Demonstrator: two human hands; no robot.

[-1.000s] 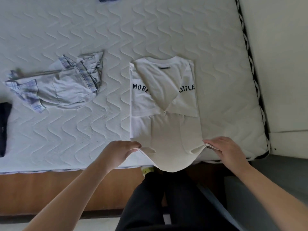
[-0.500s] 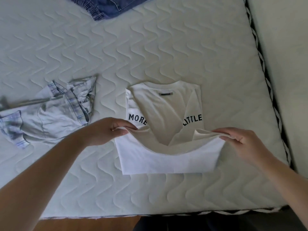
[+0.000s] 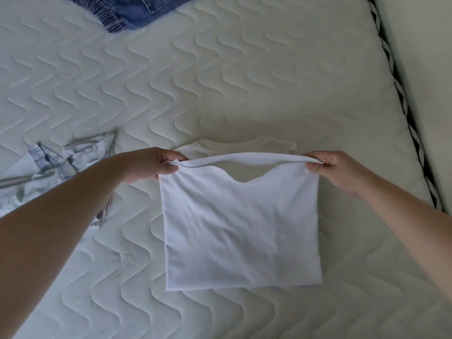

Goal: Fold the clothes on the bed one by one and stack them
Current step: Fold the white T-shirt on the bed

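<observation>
Taking the white T-shirt as the landmark, the plaid shirt lies crumpled on the bed to its left, partly under the left forearm. It looks not yet folded, so it is probably waiting its turn. Beyond the T-shirt, toward the far left corner of the view, a piece of blue denim clothing runs off the top edge, also unfolded as far as can be seen.

The left hand pinches the T-shirt's upper left corner, thumb over fingers, clamped on the doubled hem. The T-shirt itself sits at the middle of the bed, its lower half flat on the mattress and its gripped edge raised and stretched into a taut band. Holding both corners apart keeps the cloth square, likely so the hem can be carried over the collar end, which shows as a pale strip just beyond the raised edge. The right hand pinches the upper right corner the same way, closed on the fabric.

Count: three garments in view, one white, one plaid, one denim; two hands, both gripping. No finished stack is visible.
</observation>
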